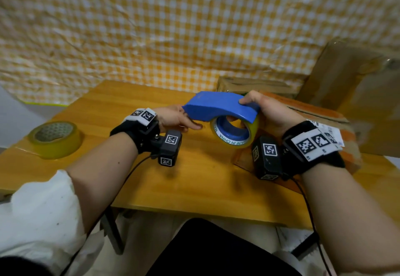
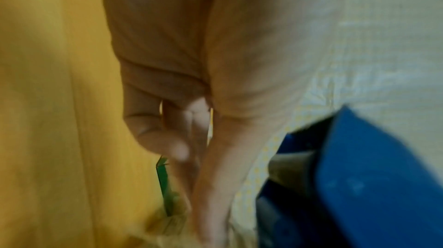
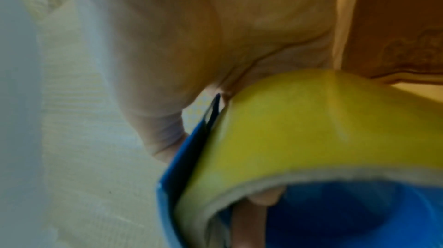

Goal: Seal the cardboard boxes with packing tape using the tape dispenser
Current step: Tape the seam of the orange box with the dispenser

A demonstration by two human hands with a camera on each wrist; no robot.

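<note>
The right hand [image 1: 268, 113] holds the blue tape dispenser [image 1: 220, 106] above the middle of the table [image 1: 194, 180], thumb on top and fingers through its yellowish tape roll [image 1: 236, 135]. The left hand [image 1: 175, 118] touches the dispenser's front end; its grip cannot be told. Cardboard boxes [image 1: 320, 119] lie at the table's right edge, a spare tape roll [image 1: 55, 138] at the left edge.

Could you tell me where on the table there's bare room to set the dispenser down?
Bare wood lies between the spare tape roll and the left hand, and along the near table edge. The right side is crowded with cardboard boxes.
</note>
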